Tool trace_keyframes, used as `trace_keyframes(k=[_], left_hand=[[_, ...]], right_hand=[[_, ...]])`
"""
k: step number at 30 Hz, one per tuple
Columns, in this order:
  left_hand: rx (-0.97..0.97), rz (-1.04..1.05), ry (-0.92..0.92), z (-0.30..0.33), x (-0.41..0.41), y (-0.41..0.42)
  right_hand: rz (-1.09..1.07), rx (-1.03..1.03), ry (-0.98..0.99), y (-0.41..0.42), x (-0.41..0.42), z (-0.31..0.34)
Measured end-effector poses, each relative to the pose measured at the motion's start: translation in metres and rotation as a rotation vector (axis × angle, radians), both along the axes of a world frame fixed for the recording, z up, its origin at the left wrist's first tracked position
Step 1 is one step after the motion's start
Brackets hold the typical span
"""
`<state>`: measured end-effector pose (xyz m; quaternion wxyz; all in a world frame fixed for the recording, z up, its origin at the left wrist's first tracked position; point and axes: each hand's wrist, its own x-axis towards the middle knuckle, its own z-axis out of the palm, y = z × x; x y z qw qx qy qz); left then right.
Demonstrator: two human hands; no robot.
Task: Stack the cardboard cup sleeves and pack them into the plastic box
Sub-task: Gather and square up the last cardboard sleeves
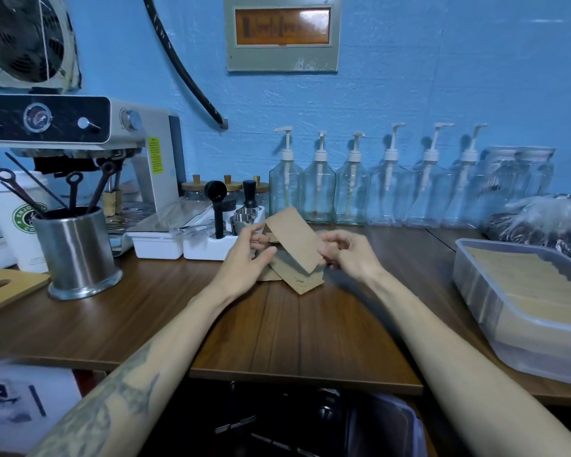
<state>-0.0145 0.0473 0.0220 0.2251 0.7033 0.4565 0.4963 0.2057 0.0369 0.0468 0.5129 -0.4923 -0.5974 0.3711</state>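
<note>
A small stack of flat brown cardboard cup sleeves (295, 242) is held tilted above the wooden counter (277, 331) at the middle. My left hand (248, 258) grips the stack's left side and my right hand (346, 255) pinches its right end. More loose sleeves (302, 280) lie on the counter under the stack. At the right stands a clear plastic box (475, 291) with several sleeves lined up inside.
A steel utensil cup (78, 252) and paper cup (10, 222) stand left, before an espresso machine (80, 133). White trays with coffee tools (211, 245) sit behind my hands. Glass pump bottles (353, 192) line the wall. A plastic bag (541, 219) lies behind the box.
</note>
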Motion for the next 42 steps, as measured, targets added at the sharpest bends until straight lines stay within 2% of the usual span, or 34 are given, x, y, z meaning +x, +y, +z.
trace_keyframes(k=[3,6,8,15,19,22,25,27,33,38,42], left_hand=[[0.042,0.031,0.068,-0.003,-0.003,0.003],[0.053,0.034,0.221,-0.008,-0.005,0.004],[0.037,0.027,0.227,-0.009,-0.004,0.004],[-0.034,-0.093,-0.066,-0.002,-0.001,-0.002],[-0.061,-0.149,-0.187,0.001,-0.003,-0.003],[-0.046,-0.073,-0.246,0.004,-0.01,-0.002],[-0.022,0.04,-0.303,0.006,-0.019,-0.001],[0.003,0.094,-0.327,0.007,-0.022,0.0],[0.018,0.115,-0.291,0.004,-0.021,0.002],[0.035,0.146,-0.291,0.004,-0.023,0.003],[0.043,0.159,-0.287,0.004,-0.022,0.003]], right_hand=[[-0.1,0.06,0.001,0.002,0.007,0.004],[-0.193,0.12,-0.125,0.005,0.014,0.001],[-0.2,0.143,-0.194,0.005,0.015,-0.002],[-0.064,0.28,-0.334,0.0,0.004,-0.005],[0.001,0.3,-0.289,-0.004,-0.001,-0.004],[-0.007,0.245,-0.236,-0.005,0.002,-0.003],[-0.072,0.201,-0.432,-0.003,0.004,-0.007],[-0.041,0.155,-0.573,-0.003,0.002,-0.012],[-0.046,0.027,-0.89,0.002,-0.007,-0.025],[0.02,-0.013,-0.837,0.003,-0.007,-0.02],[0.1,-0.107,-0.527,0.004,0.008,-0.016]])
